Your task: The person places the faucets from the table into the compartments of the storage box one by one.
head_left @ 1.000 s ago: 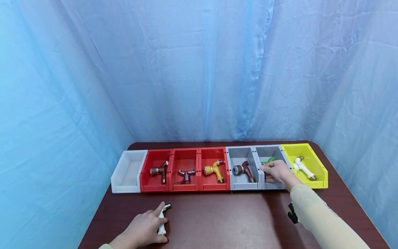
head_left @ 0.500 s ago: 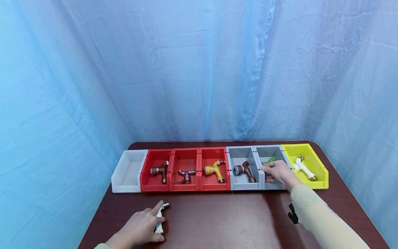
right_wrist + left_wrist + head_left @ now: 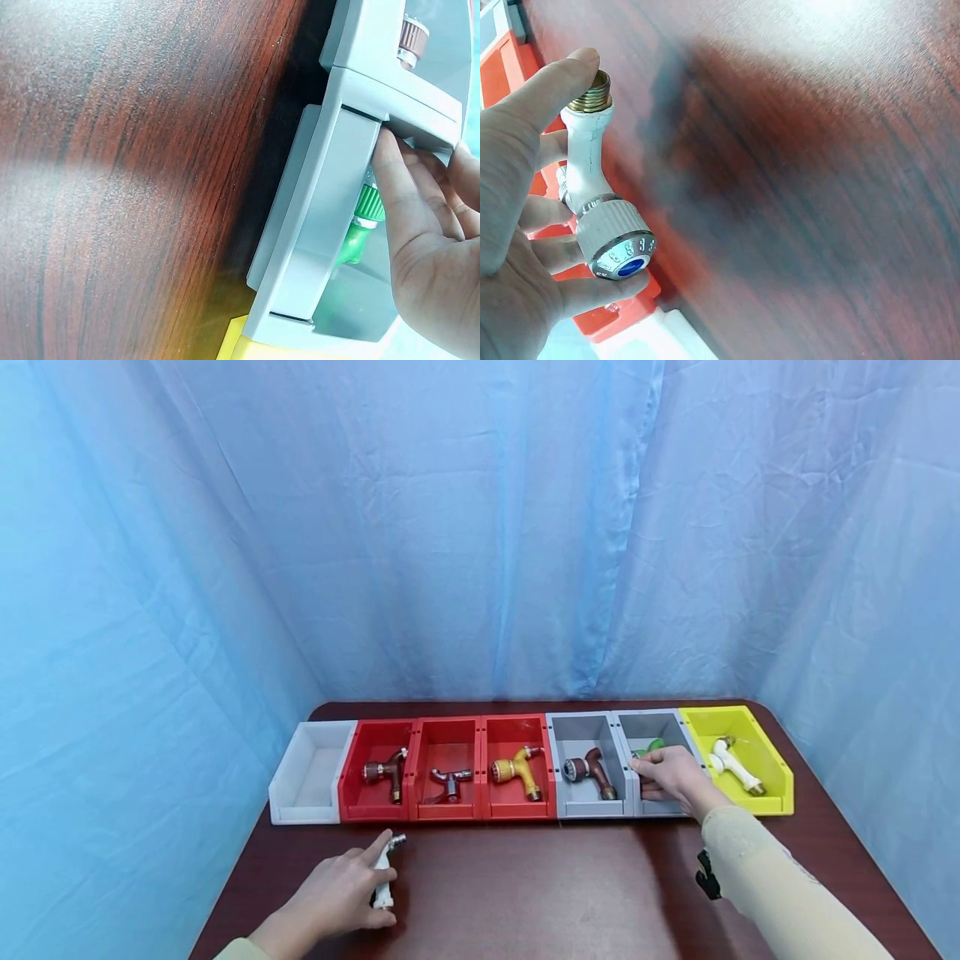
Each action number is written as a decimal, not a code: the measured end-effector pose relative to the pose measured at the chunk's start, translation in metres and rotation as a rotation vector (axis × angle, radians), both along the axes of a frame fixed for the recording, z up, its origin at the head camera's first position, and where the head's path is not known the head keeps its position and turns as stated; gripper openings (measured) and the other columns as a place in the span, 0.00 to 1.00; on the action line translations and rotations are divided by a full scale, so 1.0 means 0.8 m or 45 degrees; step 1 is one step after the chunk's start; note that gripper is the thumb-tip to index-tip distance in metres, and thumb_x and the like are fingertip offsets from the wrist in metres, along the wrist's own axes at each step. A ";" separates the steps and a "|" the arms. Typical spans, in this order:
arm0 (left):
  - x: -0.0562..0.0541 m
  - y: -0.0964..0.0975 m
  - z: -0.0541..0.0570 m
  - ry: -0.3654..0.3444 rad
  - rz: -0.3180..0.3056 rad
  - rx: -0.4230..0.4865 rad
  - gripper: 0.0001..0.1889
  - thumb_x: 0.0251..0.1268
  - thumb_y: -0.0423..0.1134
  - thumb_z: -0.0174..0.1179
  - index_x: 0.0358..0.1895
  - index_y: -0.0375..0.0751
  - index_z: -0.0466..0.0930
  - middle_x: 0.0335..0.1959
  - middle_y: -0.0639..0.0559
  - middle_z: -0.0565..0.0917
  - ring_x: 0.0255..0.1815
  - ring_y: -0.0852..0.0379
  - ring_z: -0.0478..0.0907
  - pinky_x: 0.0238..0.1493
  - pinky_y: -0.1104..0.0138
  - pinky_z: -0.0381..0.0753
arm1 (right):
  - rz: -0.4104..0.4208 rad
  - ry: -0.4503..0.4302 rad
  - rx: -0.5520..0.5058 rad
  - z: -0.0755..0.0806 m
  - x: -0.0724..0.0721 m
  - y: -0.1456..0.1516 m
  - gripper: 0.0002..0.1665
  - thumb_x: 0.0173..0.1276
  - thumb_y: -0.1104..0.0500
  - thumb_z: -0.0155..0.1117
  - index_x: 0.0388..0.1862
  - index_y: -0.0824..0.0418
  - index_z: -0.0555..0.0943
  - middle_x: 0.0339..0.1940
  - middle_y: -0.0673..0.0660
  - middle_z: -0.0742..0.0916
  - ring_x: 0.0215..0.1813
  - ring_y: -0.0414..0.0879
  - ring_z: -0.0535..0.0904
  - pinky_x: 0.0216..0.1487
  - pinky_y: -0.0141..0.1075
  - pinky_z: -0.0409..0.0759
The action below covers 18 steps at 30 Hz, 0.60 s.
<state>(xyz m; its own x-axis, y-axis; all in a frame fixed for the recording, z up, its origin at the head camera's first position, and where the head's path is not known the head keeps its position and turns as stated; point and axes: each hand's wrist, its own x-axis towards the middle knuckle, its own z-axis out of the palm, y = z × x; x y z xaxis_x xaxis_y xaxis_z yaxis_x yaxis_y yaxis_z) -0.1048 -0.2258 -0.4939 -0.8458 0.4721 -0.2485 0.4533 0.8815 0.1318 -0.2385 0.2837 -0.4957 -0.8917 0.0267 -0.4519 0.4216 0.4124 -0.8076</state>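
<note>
My left hand holds a white faucet over the front left of the table. In the left wrist view my thumb lies at its brass thread, and the other fingers support its body and the ribbed knob with a blue-centred cap. My right hand reaches into the right-hand grey bin. Its fairly straight fingers touch the bin's inner side wall, with the thumb up at the rim. A green faucet lies in that bin, partly hidden behind the fingers.
Joined bins form a row along the table's back: a white bin, then red ones with brown, chrome and yellow faucets, then a grey one with a dark brown faucet. A yellow bin with another white faucet ends the row. Blue curtains surround it.
My left hand has moved slightly away from me and to the left with the white faucet, nearer the bins. The right hand has stayed in the grey bin.
</note>
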 end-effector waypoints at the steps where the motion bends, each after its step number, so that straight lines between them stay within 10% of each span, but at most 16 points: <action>1: -0.001 0.000 0.002 -0.001 0.009 0.006 0.29 0.48 0.62 0.76 0.52 0.52 0.89 0.72 0.37 0.73 0.49 0.44 0.83 0.42 0.50 0.89 | 0.000 -0.005 0.005 0.000 0.000 0.000 0.23 0.78 0.56 0.61 0.59 0.76 0.78 0.38 0.60 0.88 0.36 0.46 0.87 0.43 0.46 0.89; 18: -0.021 -0.015 0.036 0.229 0.058 0.036 0.31 0.44 0.60 0.80 0.53 0.52 0.89 0.73 0.37 0.72 0.53 0.39 0.83 0.44 0.49 0.89 | -0.003 -0.025 0.023 -0.003 -0.003 0.001 0.22 0.78 0.56 0.61 0.57 0.74 0.79 0.39 0.61 0.88 0.36 0.45 0.86 0.44 0.46 0.89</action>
